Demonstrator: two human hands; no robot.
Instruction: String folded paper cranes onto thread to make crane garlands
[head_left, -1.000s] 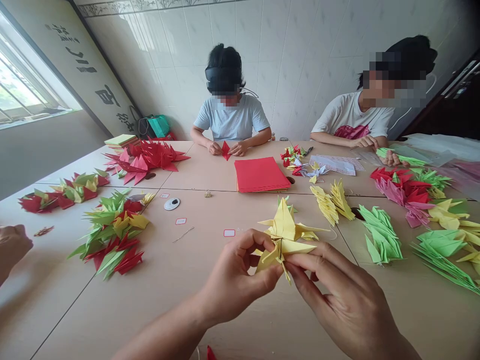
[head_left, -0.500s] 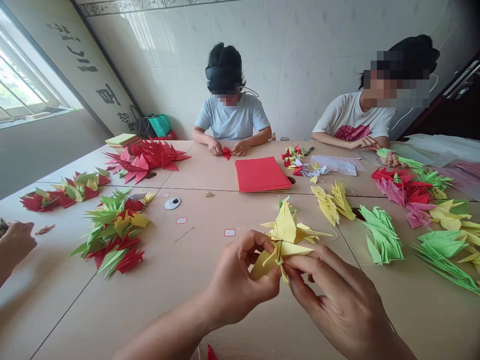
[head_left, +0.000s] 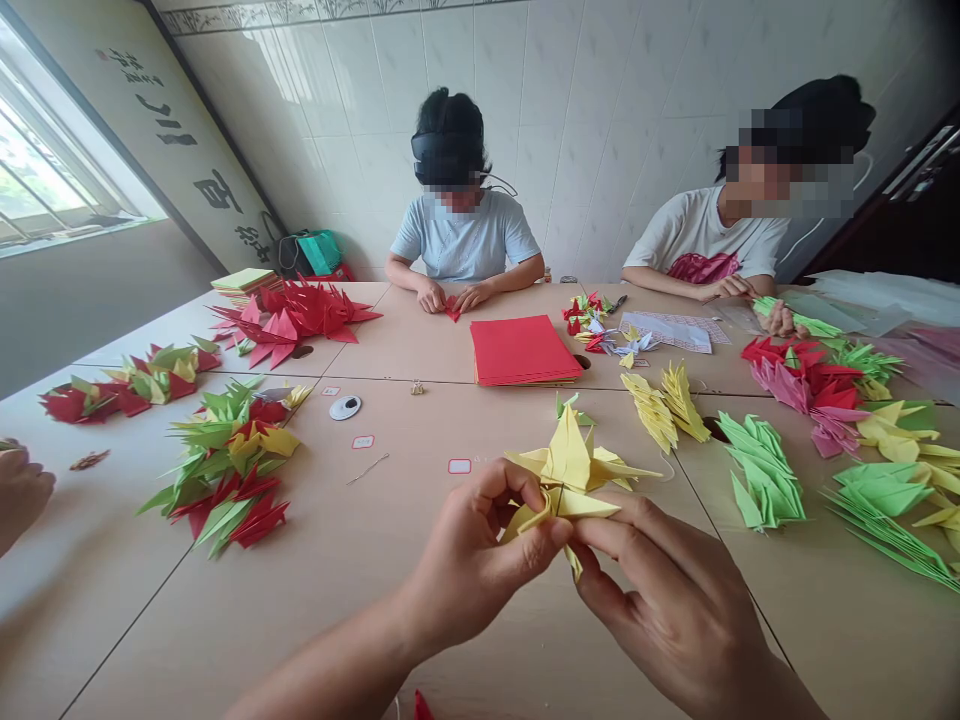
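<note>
Yellow folds are in my hands, toward five o'clock. My left hand pinches them between thumb and finger, seemingly for steadiness; my right hand grasps their near right side, perhaps to stop them splaying. From there, green folds lie at three o'clock, mixed folds at nine, a squared red stack at twelve.
</note>
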